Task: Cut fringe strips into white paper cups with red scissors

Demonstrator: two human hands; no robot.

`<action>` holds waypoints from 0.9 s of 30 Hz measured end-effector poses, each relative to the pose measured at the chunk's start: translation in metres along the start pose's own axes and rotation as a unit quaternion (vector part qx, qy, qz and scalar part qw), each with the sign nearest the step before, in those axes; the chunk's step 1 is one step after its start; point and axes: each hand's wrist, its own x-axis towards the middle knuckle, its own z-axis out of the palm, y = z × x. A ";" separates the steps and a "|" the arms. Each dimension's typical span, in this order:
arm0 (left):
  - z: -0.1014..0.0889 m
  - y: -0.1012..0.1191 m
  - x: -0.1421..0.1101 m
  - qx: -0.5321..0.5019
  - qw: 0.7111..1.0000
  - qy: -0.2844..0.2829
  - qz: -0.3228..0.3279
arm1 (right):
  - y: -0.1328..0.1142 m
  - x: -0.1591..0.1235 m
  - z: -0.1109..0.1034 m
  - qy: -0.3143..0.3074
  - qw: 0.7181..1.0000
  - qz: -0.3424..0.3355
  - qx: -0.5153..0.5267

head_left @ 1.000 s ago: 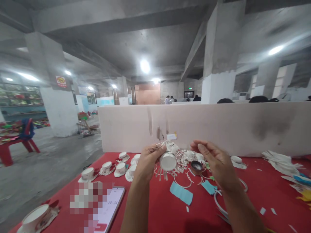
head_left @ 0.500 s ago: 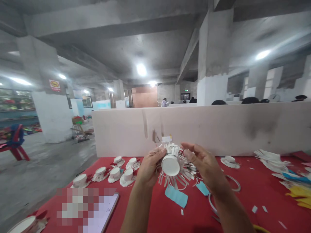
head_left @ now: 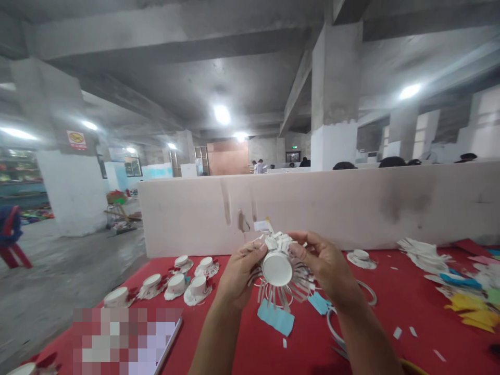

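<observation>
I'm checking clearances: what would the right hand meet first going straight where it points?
The right hand would likely meet the fringed white cup first, just ahead of it; exact depth is unclear.

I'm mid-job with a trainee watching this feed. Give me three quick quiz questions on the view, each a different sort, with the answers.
1. Multiple choice: what are the left hand and right hand both touching?
a) a phone
b) a white fringed piece
c) a red stool

2. True or false: in the picture, the yellow pieces lie to the right of the right hand.

3. Fill in the colour: the tabletop is ____.

Key: 1. b; 2. true; 3. red.
</observation>
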 end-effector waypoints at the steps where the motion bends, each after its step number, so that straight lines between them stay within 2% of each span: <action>1: 0.001 0.000 0.000 -0.002 1.000 -0.001 0.002 | -0.001 0.000 0.000 0.004 1.000 -0.001 0.000; 6: 0.002 -0.001 -0.001 0.000 1.000 0.004 0.015 | 0.001 0.001 0.001 0.058 0.998 -0.008 -0.016; 11: 0.001 -0.001 0.000 0.005 0.999 0.050 0.012 | 0.002 0.002 -0.001 0.107 0.994 -0.020 0.015; 14: 0.001 0.000 0.001 -0.009 0.998 0.061 0.024 | -0.001 0.002 -0.003 0.068 0.995 -0.004 0.071; 16: 0.001 -0.001 0.001 -0.012 0.998 0.046 0.031 | -0.002 0.002 -0.004 0.020 0.996 0.018 0.091; 18: 0.001 -0.002 0.001 -0.001 0.999 0.026 0.043 | 0.000 0.003 -0.002 0.002 0.995 0.034 0.093; 20: 0.001 -0.003 0.000 0.040 0.996 0.030 0.071 | 0.003 0.004 0.000 0.032 0.996 0.034 0.080; 24: -0.001 -0.002 -0.003 0.183 0.964 0.104 0.164 | 0.009 0.004 0.003 0.135 0.991 0.003 0.025; 27: -0.005 0.003 -0.005 0.204 0.948 0.130 0.207 | 0.015 0.010 -0.009 0.223 0.975 -0.024 -0.011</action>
